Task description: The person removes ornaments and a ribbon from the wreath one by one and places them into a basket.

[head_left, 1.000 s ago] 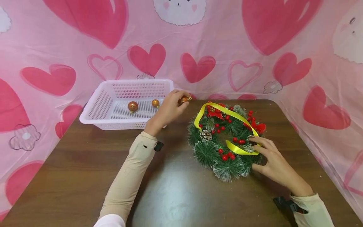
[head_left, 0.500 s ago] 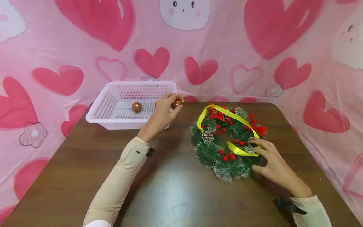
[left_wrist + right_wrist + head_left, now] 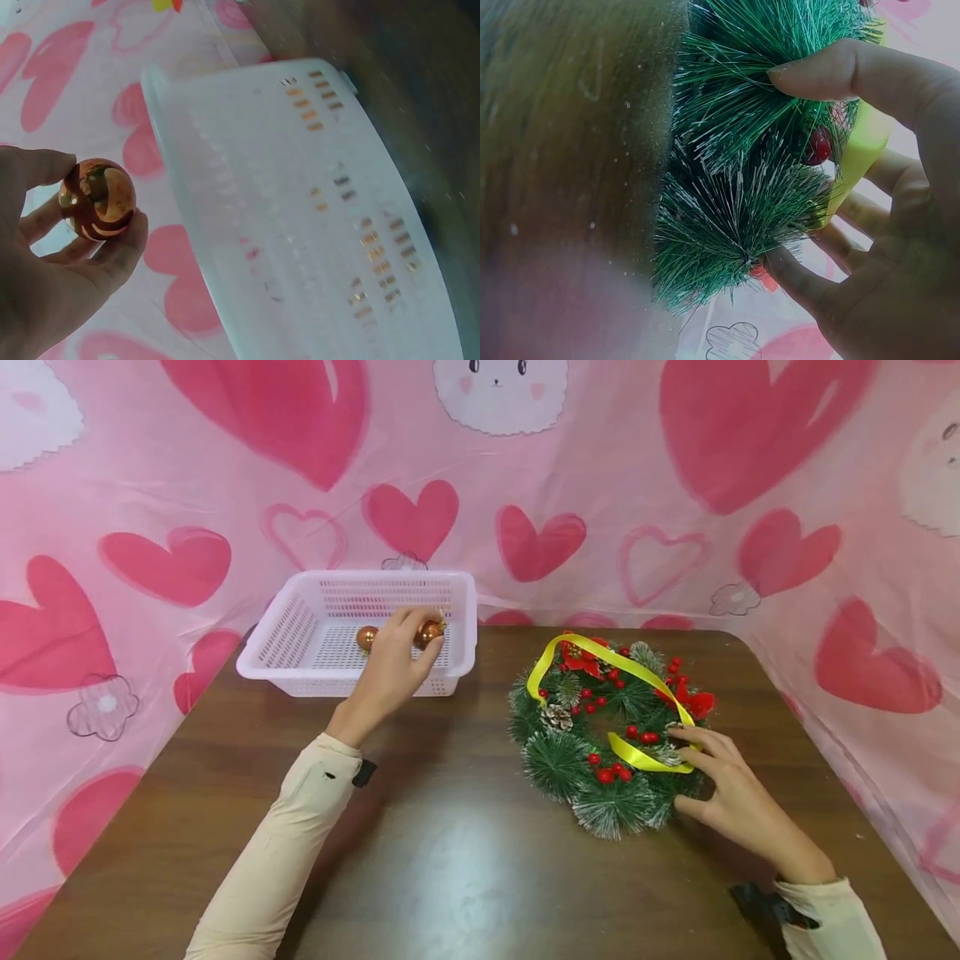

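Note:
In the head view, my left hand pinches a shiny copper-brown Christmas ball over the right part of a white plastic basket. The left wrist view shows the ball between thumb and fingertips, above the rim. Another copper ball lies on the basket floor, partly behind my hand. At the right, a green Christmas wreath with red berries, red flowers and pine cones lies flat. A yellow ribbon loops across it. My right hand grips the wreath's right edge, thumb on the needles, fingers by the ribbon.
The basket stands at the back left of the brown wooden table, close to a pink heart-patterned cloth. Cloth also rises along the table's left and right sides. The wreath sits right of the basket, with bare wood between them.
My left hand has carried the ball leftward, from beyond the basket's right end to over its inside. The right hand stays on the wreath. The head view has shifted slightly.

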Demonstrator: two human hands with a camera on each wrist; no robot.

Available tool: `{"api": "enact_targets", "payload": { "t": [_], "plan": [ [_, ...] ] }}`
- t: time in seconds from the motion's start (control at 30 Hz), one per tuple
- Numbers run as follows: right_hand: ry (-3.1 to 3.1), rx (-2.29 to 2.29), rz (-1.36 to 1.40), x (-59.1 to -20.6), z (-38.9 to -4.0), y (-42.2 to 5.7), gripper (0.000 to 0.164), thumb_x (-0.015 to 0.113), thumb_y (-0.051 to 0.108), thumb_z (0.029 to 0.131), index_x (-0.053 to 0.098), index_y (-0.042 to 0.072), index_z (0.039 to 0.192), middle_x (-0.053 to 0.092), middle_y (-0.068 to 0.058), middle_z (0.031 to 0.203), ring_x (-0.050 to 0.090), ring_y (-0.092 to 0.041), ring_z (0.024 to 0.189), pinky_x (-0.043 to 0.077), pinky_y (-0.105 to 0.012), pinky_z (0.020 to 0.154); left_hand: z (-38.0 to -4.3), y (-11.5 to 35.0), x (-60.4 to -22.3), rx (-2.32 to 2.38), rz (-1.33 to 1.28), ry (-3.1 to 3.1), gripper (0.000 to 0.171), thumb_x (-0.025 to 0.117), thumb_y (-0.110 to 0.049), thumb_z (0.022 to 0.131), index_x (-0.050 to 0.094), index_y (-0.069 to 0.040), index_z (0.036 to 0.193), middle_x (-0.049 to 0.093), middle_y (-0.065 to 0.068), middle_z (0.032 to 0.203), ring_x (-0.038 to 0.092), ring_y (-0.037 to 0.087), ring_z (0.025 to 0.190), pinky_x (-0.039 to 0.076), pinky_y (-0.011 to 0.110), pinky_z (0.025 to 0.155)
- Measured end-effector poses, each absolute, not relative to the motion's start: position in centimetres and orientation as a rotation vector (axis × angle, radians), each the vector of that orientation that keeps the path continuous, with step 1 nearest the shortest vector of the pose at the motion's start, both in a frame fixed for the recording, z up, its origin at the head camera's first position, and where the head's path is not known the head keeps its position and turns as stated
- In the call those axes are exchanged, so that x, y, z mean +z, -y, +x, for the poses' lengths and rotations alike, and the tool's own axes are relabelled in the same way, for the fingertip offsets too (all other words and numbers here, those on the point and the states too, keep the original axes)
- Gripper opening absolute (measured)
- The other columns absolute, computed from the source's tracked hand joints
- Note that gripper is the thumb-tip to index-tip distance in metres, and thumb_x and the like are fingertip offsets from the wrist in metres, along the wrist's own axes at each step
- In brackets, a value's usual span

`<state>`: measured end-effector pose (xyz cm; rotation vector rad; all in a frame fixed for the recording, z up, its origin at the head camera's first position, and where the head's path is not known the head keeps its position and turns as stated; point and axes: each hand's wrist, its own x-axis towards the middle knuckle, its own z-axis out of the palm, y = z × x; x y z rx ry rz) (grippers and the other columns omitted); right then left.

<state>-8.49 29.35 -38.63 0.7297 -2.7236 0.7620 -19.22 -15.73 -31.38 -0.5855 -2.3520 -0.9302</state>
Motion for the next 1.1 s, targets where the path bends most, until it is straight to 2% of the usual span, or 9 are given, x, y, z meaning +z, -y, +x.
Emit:
{"api": "enact_targets", "payload": {
  "t": [0.2,0.5,0.9,1.1],
  "plan": [
    [2.755,0.760,0.709,-38.4,-8.6,-29.3,0.050,0.084,0.002,0.065,0.068,-0.003,0.112,0.047,-0.011,0.143,0.032,-0.038,0.132,0.038,-0.062,0.088,-18.8,18.1,-32.1,-0.934,-0.502,2.339,0.026,0.069,-0.007,0.090,0.064,0.001,0.114,0.062,0.017,0.113,0.057,0.029,0.098,0.045,0.044,0.084],
    [2.746,0.748,0.712,-38.4,-8.6,-29.4,0.051,0.084,0.002,0.064,0.067,-0.003,0.111,0.047,-0.012,0.143,0.032,-0.038,0.132,0.036,-0.060,0.092,-19.1,20.3,-33.5,-0.894,-0.455,2.371,0.025,0.068,-0.003,0.089,0.062,0.005,0.112,0.060,0.018,0.103,0.056,0.028,0.088,0.044,0.040,0.077],
    [2.770,0.744,0.708,-38.4,-8.6,-29.0,0.049,0.084,0.002,0.065,0.067,-0.002,0.111,0.046,-0.012,0.144,0.032,-0.038,0.133,0.037,-0.060,0.090,-19.8,21.6,-35.0,-0.853,-0.437,2.467,0.028,0.070,-0.007,0.088,0.062,0.005,0.113,0.063,0.020,0.105,0.057,0.032,0.090,0.046,0.046,0.079],
    [2.769,0.733,0.688,-38.3,-8.4,-29.3,0.051,0.084,0.002,0.064,0.067,-0.003,0.112,0.046,-0.012,0.143,0.031,-0.037,0.133,0.037,-0.061,0.090,-20.1,21.3,-34.9,-0.841,-0.438,2.496,0.027,0.069,-0.008,0.089,0.062,0.006,0.111,0.062,0.020,0.102,0.057,0.032,0.089,0.046,0.047,0.077]
  ]
}}
